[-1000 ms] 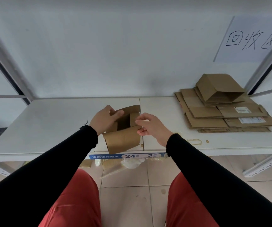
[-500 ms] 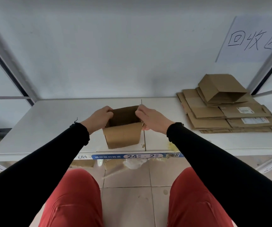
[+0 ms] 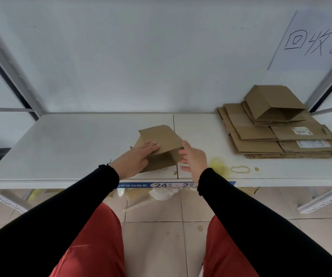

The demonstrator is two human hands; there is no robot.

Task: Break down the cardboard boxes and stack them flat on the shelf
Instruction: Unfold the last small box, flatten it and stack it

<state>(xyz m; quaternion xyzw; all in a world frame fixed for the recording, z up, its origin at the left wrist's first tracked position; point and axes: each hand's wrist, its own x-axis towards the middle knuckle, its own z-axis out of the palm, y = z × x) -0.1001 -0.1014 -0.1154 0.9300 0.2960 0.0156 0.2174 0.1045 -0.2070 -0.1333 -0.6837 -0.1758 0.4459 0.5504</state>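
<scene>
White wall (image 3: 141,56) fills the back, with a paper sign (image 3: 317,41) taped at the upper right carrying handwritten characters. Grey shelf uprights (image 3: 11,76) run diagonally at both sides. White shelf (image 3: 61,148) spans the width, a seam down its middle, a blue label strip (image 3: 173,185) on the front edge reading 24 - 2. Tiled floor (image 3: 161,246) below, with some cardboard scraps and a white crumpled bag (image 3: 162,193) under the shelf lip. Person sits or squats in front: black sleeves, red trousers (image 3: 93,246). Stack of flattened boxes (image 3: 271,140) sits at the right end of the shelf, well apart from the hands; the top piece is only half collapsed and stands up like a tent, and two lower ones show shipping labels. Small cardboard box (image 3: 161,142) is near the front edge at the middle seam, partly collapsed, skewed, with one panel tilted up and back. Left hand (image 3: 139,158) lies on its left side, fingers straight and pressed flat on the top panel, not wrapped round anything. Right hand (image 3: 193,158) is at the box's right corner, fingers loosely spread and relaxed, fingertips touching or just beside the edge; can't tell whether there's real contact. Yellowish stain (image 3: 219,164) and a ring mark (image 3: 240,169) on the shelf just right of the right hand.
</scene>
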